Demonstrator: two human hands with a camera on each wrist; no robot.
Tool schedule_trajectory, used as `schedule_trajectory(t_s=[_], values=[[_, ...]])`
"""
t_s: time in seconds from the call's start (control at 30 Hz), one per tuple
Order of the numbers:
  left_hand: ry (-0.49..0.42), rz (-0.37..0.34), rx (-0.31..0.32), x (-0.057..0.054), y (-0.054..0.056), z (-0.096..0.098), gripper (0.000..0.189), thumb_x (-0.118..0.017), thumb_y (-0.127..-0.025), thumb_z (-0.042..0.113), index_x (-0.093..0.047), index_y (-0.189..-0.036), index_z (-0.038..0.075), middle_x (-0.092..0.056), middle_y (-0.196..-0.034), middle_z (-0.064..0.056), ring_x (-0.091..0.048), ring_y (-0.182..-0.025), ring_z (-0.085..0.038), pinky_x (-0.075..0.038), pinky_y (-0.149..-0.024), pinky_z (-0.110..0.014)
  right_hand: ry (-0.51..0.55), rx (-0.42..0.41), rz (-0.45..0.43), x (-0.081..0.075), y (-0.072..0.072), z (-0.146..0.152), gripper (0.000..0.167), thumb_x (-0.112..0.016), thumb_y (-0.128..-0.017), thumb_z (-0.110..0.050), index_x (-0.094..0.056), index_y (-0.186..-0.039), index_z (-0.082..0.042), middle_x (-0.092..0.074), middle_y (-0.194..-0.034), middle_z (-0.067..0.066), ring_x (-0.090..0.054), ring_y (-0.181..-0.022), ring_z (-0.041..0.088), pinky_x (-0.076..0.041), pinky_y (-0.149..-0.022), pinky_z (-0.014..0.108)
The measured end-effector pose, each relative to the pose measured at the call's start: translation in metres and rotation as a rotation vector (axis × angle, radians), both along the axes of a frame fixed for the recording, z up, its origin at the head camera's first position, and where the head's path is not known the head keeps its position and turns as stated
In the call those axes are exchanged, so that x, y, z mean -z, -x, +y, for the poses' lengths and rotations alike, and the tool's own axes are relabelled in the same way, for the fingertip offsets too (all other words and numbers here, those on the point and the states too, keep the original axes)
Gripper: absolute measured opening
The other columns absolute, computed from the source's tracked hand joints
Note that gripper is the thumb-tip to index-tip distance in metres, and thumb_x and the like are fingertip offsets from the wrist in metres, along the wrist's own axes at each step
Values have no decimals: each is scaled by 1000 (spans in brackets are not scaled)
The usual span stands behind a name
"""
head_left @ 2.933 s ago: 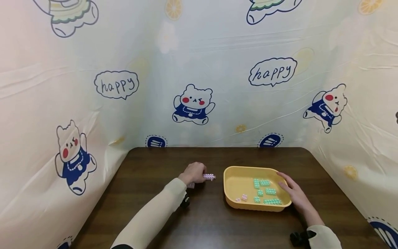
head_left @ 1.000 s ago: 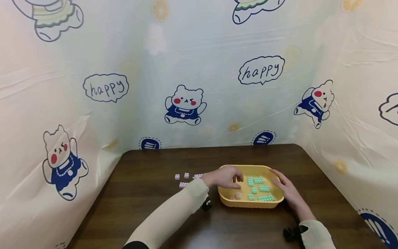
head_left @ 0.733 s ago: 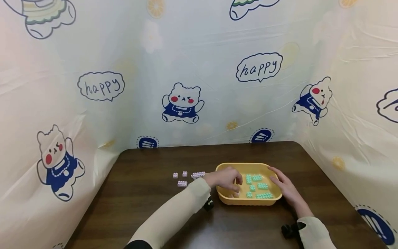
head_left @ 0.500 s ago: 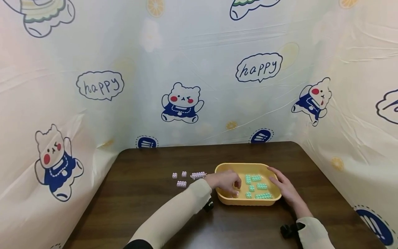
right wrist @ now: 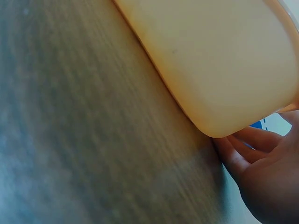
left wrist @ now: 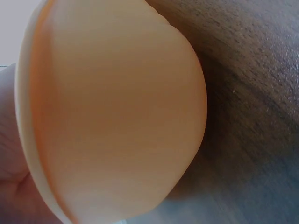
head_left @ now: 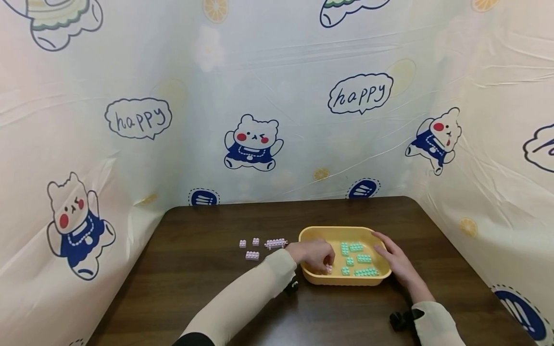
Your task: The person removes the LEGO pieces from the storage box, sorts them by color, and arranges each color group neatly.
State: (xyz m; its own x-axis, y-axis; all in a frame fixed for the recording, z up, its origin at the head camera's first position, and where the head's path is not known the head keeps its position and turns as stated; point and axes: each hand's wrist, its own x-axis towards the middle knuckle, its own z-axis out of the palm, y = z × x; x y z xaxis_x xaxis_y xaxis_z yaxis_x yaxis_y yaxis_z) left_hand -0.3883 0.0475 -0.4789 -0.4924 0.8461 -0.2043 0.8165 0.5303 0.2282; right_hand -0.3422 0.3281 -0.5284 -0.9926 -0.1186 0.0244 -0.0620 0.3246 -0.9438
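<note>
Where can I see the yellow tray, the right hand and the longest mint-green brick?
Yellow tray (head_left: 346, 280), head view, on its front wall.
Right hand (head_left: 401, 262), head view, on its back.
Longest mint-green brick (head_left: 366, 272), head view, on its studded top.

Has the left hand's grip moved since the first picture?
Yes, to the right: in the head view, the left hand's grip was beneath the central printed bear; it is now right of that bear, inside the yellow tray.

Tray (head_left: 346, 280): plain yellow. Contents: mint-green bricks (head_left: 364, 259) and a pink brick (head_left: 329, 269). Counter (head_left: 346, 317): dark brown wood grain, carrying pale lilac bricks (head_left: 252, 255). Sleeves (head_left: 255, 288): cream. Curtain (head_left: 303, 62): pale, printed with blue-dressed bears (head_left: 249, 154) and orange slices (head_left: 215, 9).
</note>
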Motion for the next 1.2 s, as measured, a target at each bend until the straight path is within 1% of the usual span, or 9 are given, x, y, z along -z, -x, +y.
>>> schedule_trajectory(t_s=[0.13,0.3,0.47,0.67,0.83,0.93,0.97,1.07,1.2], values=[[9,19,-6,-2,-2,1,7,-75,-84,23,-71,-83,17,-58,-73,12,-50,-69,-3,-40,-62,-14,-1,0,-1,0,0,0,55,-47,-103,-35,-32,-151,-13,-16,-160,21,-19,-141,42,-17,-111,64],[28,55,4,-1,-5,3,8,-73,-84,20,-67,-78,19,-56,-71,12,-49,-67,-3,-38,-60,-15,-12,-1,0,0,-1,-1,55,-46,-103,-34,-32,-151,-12,-16,-160,21,-19,-142,42,-17,-111,64],[21,34,-21,-1,-7,3,12,-72,-86,18,-65,-76,20,-56,-70,11,-48,-65,-4,-38,-58,-16,-8,-4,12,0,1,-2,55,-47,-103,-34,-32,-151,-12,-17,-160,21,-18,-142,42,-17,-111,64],[-20,18,-28,-5,-5,2,8,-72,-85,17,-67,-79,19,-58,-73,11,-50,-66,-3,-40,-58,-15,-13,0,9,0,1,-1,55,-46,-103,-34,-32,-151,-11,-17,-159,21,-19,-142,42,-18,-111,63],[-134,74,-18,-12,0,-9,1,-70,-84,18,-69,-84,18,-59,-77,11,-51,-70,-2,-41,-62,-13,-15,1,1,-2,-2,-2,56,-46,-103,-35,-31,-152,-12,-17,-160,20,-20,-141,41,-21,-110,60],[-246,113,-22,-17,3,-23,7,-69,-86,22,-70,-90,17,-60,-83,10,-54,-75,-3,-42,-66,-12,-17,-2,0,-3,-3,-3,57,-46,-103,-37,-30,-152,-12,-15,-160,20,-19,-142,41,-22,-110,61],[-290,110,-30,-19,3,-30,8,-68,-87,23,-71,-92,16,-61,-85,9,-55,-76,-4,-42,-66,-12,-16,-5,0,-3,-4,-3,58,-46,-103,-37,-29,-152,-12,-15,-160,21,-18,-142,42,-22,-111,62],[-430,78,-78,-24,3,-51,11,-67,-88,24,-71,-96,16,-60,-88,7,-57,-78,-8,-44,-66,-14,-17,-8,7,-3,-4,-3,58,-46,-103,-37,-29,-152,-12,-15,-160,21,-18,-143,42,-21,-111,62],[-578,55,-155,-30,0,-84,14,-70,-87,23,-71,-98,15,-60,-89,5,-57,-77,-9,-48,-66,-18,-34,-10,9,-2,-4,-3,58,-45,-103,-37,-29,-153,-12,-16,-160,21,-19,-142,42,-21,-110,62]])
